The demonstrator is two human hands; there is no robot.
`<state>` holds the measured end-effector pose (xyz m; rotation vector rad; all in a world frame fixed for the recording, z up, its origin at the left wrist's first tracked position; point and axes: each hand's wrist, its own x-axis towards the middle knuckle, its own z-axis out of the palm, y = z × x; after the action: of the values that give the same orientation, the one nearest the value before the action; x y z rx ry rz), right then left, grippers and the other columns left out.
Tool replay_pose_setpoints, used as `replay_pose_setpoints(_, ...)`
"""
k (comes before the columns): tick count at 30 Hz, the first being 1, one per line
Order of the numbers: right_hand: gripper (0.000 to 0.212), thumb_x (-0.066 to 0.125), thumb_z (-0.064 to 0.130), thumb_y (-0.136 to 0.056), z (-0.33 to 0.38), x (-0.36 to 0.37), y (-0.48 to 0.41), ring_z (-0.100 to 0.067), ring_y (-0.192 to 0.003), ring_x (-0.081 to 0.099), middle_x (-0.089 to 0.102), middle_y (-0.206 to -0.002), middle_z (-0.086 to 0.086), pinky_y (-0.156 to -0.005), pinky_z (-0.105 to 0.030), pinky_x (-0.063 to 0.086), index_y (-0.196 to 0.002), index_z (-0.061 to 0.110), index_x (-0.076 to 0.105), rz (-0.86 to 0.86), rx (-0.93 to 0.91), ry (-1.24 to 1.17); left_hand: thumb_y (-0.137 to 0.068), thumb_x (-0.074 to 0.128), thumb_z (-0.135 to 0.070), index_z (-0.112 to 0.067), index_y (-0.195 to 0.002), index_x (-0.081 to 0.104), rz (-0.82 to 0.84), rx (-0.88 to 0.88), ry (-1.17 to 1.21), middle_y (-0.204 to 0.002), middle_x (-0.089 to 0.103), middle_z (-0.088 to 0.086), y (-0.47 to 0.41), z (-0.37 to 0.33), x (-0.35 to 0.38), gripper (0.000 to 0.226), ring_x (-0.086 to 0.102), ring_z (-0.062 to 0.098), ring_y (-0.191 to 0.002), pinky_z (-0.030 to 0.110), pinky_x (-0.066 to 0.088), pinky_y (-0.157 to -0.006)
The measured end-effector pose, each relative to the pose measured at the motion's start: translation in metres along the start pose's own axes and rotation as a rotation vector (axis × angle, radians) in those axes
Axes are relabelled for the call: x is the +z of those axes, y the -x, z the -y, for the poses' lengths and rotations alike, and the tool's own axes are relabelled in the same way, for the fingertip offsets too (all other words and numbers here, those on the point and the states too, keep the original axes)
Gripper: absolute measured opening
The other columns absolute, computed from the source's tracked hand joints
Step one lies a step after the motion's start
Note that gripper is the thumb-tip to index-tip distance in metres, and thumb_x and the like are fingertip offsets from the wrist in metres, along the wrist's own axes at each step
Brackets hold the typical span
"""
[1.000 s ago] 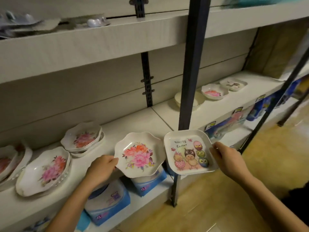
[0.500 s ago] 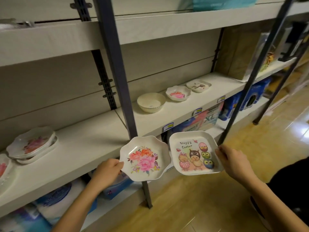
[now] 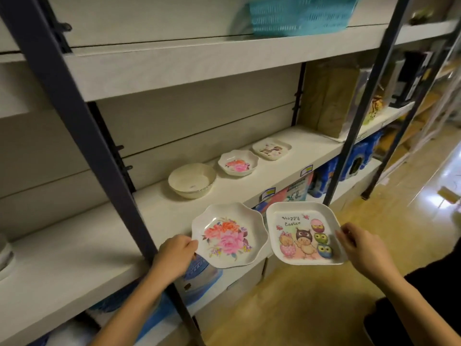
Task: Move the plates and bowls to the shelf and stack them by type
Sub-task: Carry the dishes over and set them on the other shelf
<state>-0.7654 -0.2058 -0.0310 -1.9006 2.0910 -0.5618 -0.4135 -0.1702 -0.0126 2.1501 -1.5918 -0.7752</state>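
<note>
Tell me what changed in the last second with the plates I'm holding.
The person carried both plates rightward along the white shelf, towards the plain cream bowl, small flowered bowl and small square printed plate. Nothing was let go: the left hand still grips the scalloped white flower-print plate, the right hand the square white Easter-print plate.

The light is soft, warm and rather dim. It seems to come from the right, where strong glare lies on the floor [image 3: 446,181]. The shelf [image 3: 62,265] has only faint shadows. The blue basket [image 3: 299,18] is smeared by blur. The dark post [image 3: 74,116] leans from wide-lens distortion. The flower plate [image 3: 228,237] and the Easter plate [image 3: 303,233] are sharp.
</note>
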Motion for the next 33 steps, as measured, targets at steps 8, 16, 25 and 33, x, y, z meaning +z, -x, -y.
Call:
replay_pose_setpoints(8,0.013,0.048,0.029,-0.093,0.011,-0.007,-0.109,-0.016,-0.062,0.062,0.061,-0.073,0.0,-0.058,-0.035,0.055,-0.093,0.02,0.057,0.0,-0.037,-0.007,-0.091,0.042,-0.021,-0.011,-0.064,0.059,-0.078,-0.033,0.038,-0.072,0.065,0.009,-0.089,-0.035,0.001,0.033,0.064,0.031,-0.08,0.031,0.039,-0.064)
replay_pose_setpoints(16,0.018,0.05,0.027,-0.093,-0.001,0.007,-0.185,-0.018,-0.065,0.064,0.063,-0.073,0.0,-0.062,-0.036,0.057,-0.093,0.013,0.061,0.045,-0.073,-0.039,-0.093,0.042,-0.023,-0.017,-0.062,0.059,-0.142,-0.1,0.013,-0.074,0.064,0.006,-0.145,-0.061,-0.001,0.035,0.061,0.029,-0.081,0.035,0.046,-0.073)
replay_pose_setpoints(25,0.011,0.049,0.027,-0.093,-0.011,0.014,-0.31,-0.012,-0.073,0.065,0.065,-0.084,0.001,-0.067,-0.028,0.054,-0.093,0.02,0.057,0.219,-0.272,-0.105,-0.092,0.044,-0.019,-0.018,-0.051,0.05,-0.276,-0.256,0.087,-0.06,0.056,0.0,-0.207,-0.095,0.02,0.041,0.053,0.023,-0.066,0.029,0.033,-0.059)
replay_pose_setpoints(33,0.008,0.05,0.024,-0.093,-0.041,-0.008,-0.403,-0.005,-0.066,0.058,0.061,-0.076,0.003,-0.056,-0.017,0.04,-0.087,0.021,0.053,0.316,-0.407,-0.093,-0.089,0.047,-0.021,-0.013,-0.054,0.056,-0.349,-0.473,0.169,-0.059,0.055,0.002,-0.265,-0.152,0.042,0.037,0.052,0.025,-0.065,0.027,0.029,-0.053)
